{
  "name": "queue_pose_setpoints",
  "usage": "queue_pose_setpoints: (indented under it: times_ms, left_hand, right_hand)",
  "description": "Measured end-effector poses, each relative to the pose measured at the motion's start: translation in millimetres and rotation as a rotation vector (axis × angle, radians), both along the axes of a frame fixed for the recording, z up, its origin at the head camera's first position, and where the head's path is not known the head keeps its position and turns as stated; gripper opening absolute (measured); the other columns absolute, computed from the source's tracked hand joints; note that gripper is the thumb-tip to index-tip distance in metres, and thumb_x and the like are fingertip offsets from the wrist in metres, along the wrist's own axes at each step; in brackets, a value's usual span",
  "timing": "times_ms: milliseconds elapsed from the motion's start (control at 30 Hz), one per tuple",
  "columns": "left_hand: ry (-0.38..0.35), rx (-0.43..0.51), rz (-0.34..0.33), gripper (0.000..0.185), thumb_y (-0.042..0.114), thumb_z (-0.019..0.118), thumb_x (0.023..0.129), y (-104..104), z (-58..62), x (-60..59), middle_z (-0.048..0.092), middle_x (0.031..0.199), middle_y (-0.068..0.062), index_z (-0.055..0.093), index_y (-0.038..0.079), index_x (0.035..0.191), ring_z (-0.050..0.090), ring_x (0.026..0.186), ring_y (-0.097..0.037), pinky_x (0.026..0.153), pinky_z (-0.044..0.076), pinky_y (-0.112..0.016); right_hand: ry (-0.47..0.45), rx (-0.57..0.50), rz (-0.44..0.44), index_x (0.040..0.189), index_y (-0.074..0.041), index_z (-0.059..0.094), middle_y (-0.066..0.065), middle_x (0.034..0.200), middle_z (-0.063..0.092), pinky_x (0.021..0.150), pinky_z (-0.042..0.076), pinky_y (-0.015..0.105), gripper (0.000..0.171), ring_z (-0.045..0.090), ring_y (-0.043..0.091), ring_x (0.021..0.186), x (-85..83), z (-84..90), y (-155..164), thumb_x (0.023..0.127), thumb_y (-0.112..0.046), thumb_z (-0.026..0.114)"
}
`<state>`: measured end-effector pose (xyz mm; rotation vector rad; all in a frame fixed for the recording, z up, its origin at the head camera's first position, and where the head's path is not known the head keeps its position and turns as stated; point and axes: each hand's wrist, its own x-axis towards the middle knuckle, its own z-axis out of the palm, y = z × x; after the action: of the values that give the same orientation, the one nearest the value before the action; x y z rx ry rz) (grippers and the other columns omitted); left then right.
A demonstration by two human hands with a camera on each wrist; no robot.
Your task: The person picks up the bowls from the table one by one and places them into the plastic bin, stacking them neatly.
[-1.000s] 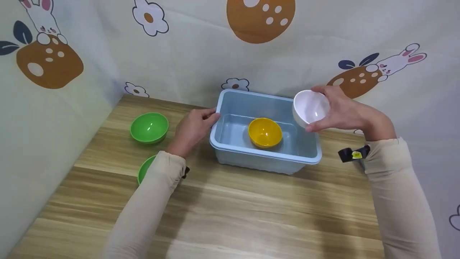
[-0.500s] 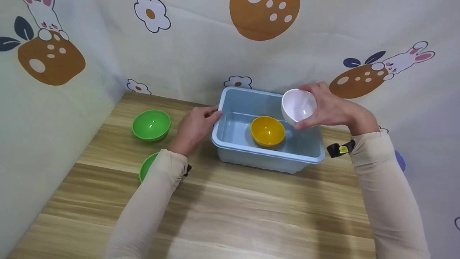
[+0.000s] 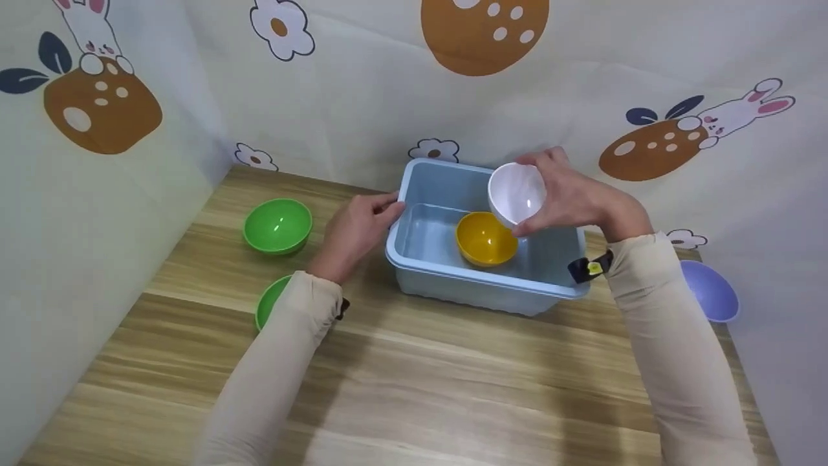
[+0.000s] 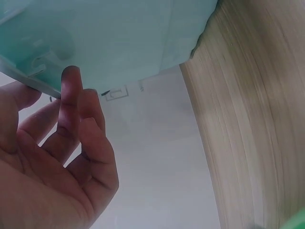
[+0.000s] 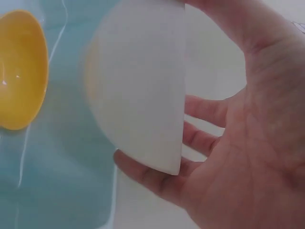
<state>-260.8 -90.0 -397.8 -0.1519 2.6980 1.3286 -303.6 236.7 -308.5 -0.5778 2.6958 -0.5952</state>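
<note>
A white bowl [image 3: 515,195] is gripped by my right hand [image 3: 572,197], thumb and fingers on opposite sides of its rim. The bowl is held tilted over a light blue plastic basin [image 3: 479,277], and in the head view it overlaps a yellow bowl [image 3: 484,244] that sits inside on the basin floor. In the right wrist view the white bowl [image 5: 140,86] appears side-on, the yellow bowl [image 5: 21,71] to its left. My left hand [image 3: 357,232] pinches the basin's left rim between thumb and fingers; the left wrist view shows its fingers [image 4: 71,95] under that rim.
Two green bowls stand left of the basin: one farther back [image 3: 278,226], one nearer [image 3: 268,303] partly behind my left sleeve. A purple bowl [image 3: 711,291] stands at the table's right edge, partly covered by my right sleeve. A printed cloth wall [image 3: 349,97] rises behind the basin.
My right hand has carried the white bowl leftward, from the basin's right end to above the yellow bowl. The purple bowl has come into view. My left hand keeps its hold on the rim.
</note>
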Motion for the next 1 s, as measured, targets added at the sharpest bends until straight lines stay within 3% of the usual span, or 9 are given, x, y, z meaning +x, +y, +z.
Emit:
queue_pose_setpoints:
  times_ms: [333,700,1000]
  left_hand:
    - [-0.001,0.008,0.006,0.046,0.050,0.060,0.100,0,0.2,-0.2,0.067,0.139,0.003,0.059,0.034,0.143,0.064,0.104,-0.016,0.081,0.052,-0.032]
    - [-0.003,0.012,-0.001,0.046,0.051,0.060,0.100,3,-1.9,-1.2,0.067,0.140,0.003,0.059,0.035,0.143,0.064,0.106,-0.016,0.084,0.051,-0.033]
    - [-0.011,0.016,-0.026,0.047,0.050,0.059,0.101,-2,-2.5,0.1,0.067,0.139,0.002,0.057,0.033,0.145,0.063,0.105,-0.018,0.080,0.050,-0.031]
  right_hand:
    - [0.029,-0.050,0.029,0.151,-0.022,0.031,0.009,0.152,0.026,0.105,0.052,0.055,0.109,0.041,0.030,0.131,-8.9,-14.6,-7,0.065,-0.042,0.095]
    - [0.097,0.014,0.055,0.147,-0.019,0.040,0.009,0.149,0.034,0.103,0.049,0.055,0.104,0.033,0.030,0.132,-11.8,-25.4,-10,0.063,-0.045,0.095]
    - [0.065,0.001,0.067,0.148,-0.020,0.041,0.006,0.150,0.034,0.104,0.050,0.052,0.105,0.032,0.027,0.133,-11.8,-28.7,-15,0.062,-0.047,0.095]
